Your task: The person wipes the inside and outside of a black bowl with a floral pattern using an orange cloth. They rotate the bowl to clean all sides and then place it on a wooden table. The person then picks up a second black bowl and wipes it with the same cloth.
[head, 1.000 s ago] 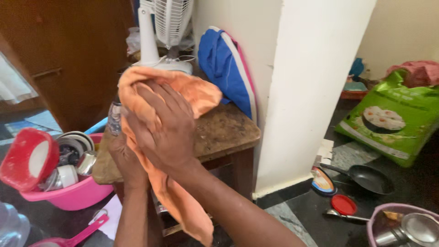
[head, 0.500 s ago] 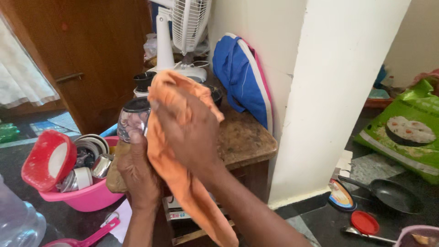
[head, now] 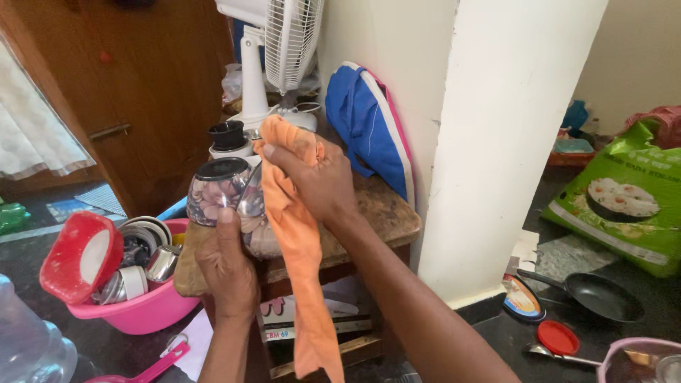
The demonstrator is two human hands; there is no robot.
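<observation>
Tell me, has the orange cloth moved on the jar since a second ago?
Yes. The orange cloth covered the jar top earlier; now it has slid to the jar's right side under the right hand, leaving the dark lid exposed.

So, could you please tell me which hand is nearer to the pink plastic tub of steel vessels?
Left. The left hand grips the jar just beside the tub; the right hand is higher, farther right, holding the orange cloth.

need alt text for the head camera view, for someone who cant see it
The left hand holds a shiny steel jar with a dark lid while the right hand rubs it with an orange cloth above a small wooden table. A pink tub of steel vessels sits at the left, and a white fan stands behind.
</observation>
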